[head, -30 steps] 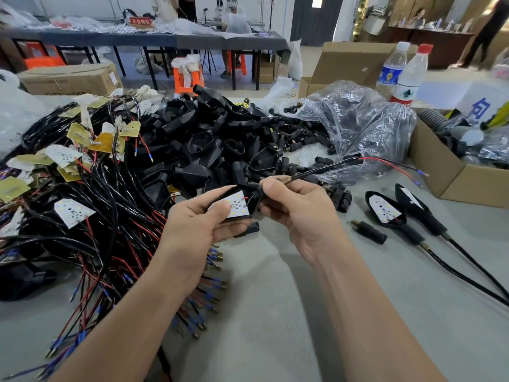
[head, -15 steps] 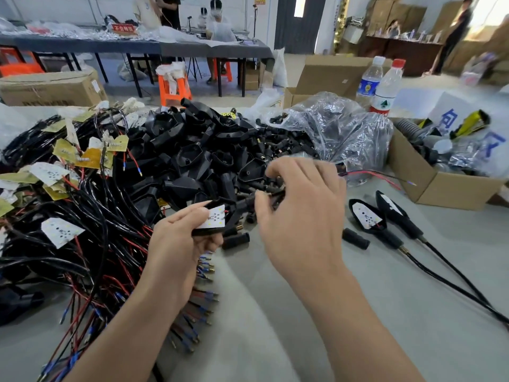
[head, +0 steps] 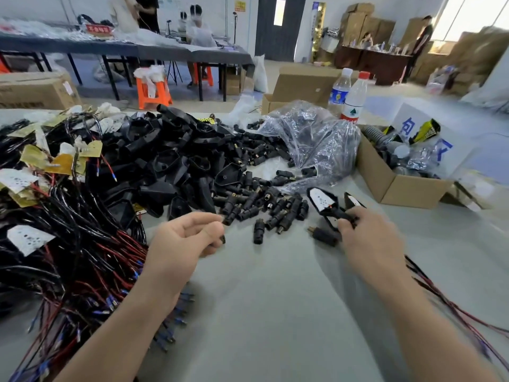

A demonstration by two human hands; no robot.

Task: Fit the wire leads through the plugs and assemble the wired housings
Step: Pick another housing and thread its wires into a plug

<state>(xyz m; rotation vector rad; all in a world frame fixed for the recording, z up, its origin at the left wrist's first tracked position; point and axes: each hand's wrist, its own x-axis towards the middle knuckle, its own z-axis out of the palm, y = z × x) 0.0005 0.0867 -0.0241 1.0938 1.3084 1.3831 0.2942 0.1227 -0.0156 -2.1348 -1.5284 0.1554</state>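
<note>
Wire leads (head: 82, 244) with red and blue tips hog the left side, and empty black housings (head: 165, 166) are heaped right next to them. Left hand (head: 181, 244) is mid-frame, fingers curled, pinching a small black plug (head: 222, 239). Loose plugs (head: 272, 208) clutter the table just past it. Right hand (head: 369, 244) grips the wired housing (head: 323, 205) by its stem, with a cardboard box (head: 399, 188) at the far right.

Black plugs (head: 264, 208) and housings (head: 165, 161) — red-and-black wires (head: 91, 260), orange stool (head: 154, 92).
</note>
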